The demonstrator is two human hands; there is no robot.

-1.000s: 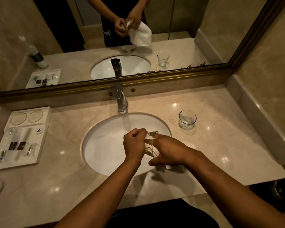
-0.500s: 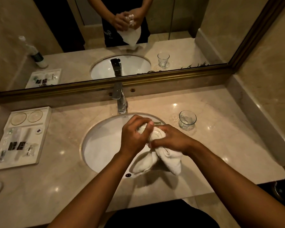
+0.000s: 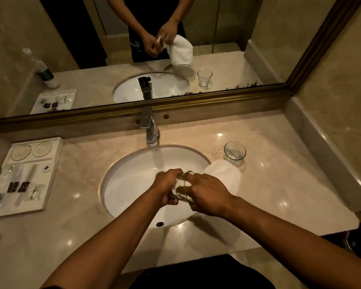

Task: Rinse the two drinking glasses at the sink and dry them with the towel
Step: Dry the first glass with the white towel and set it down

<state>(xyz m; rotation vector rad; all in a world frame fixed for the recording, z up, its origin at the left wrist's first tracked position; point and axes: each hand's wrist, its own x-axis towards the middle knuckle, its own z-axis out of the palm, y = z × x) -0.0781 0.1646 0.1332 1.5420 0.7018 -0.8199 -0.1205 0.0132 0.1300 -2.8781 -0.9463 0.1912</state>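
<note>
Over the white sink basin, my left hand grips a clear drinking glass that lies tilted on its side, mouth toward the right. My right hand is closed on the white towel at the glass's mouth; the towel hangs out behind that hand, over the basin's right rim. How far the towel reaches into the glass is hidden. A second clear glass stands upright on the marble counter, right of the basin and apart from both hands.
A chrome faucet rises behind the basin; no water stream shows. A white amenity tray with small toiletries sits at the left. The mirror and its frame line the back, and a marble wall ledge bounds the right.
The hands dropped lower over the basin and turned the glass onto its side. The towel, bunched below the hands before, now sticks out to the right behind my right hand.
</note>
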